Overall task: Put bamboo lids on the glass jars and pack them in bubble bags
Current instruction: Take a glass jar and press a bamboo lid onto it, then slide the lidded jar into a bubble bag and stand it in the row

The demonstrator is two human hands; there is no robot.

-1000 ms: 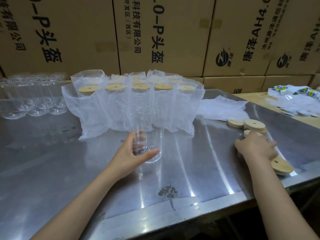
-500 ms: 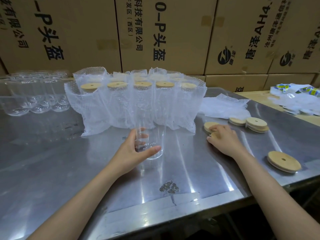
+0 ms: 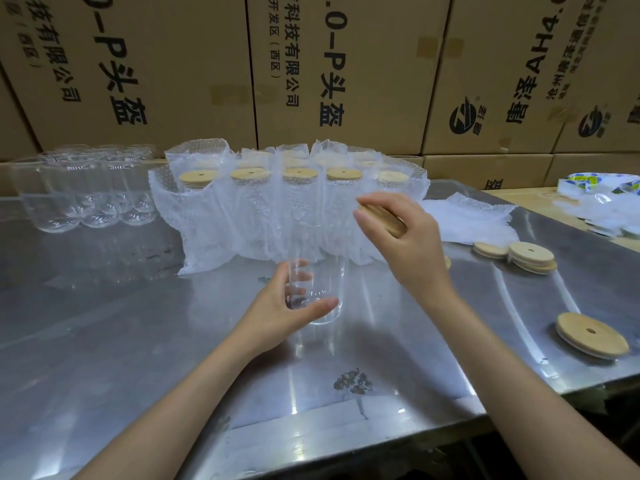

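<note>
While the left hand [image 3: 277,311] curls round one clear, smooth glass jar [image 3: 320,271] standing upright on the shiny steel table [image 3: 138,341], the right hand [image 3: 401,237] pinches one round bamboo lid [image 3: 384,220] above its open mouth. Five lidded jars [image 3: 298,188] stand in dimpled white bubble bags [image 3: 221,230] behind; one holed lid [image 3: 592,336] lies apart at the right.

clear glass jars [image 3: 83,199] beside pale tan bamboo lids [image 3: 591,335], white bubble-textured bags [image 3: 242,220], a shiny silver-grey table [image 3: 104,323], and brown cardboard boxes [image 3: 166,64] printed with black characters.
</note>
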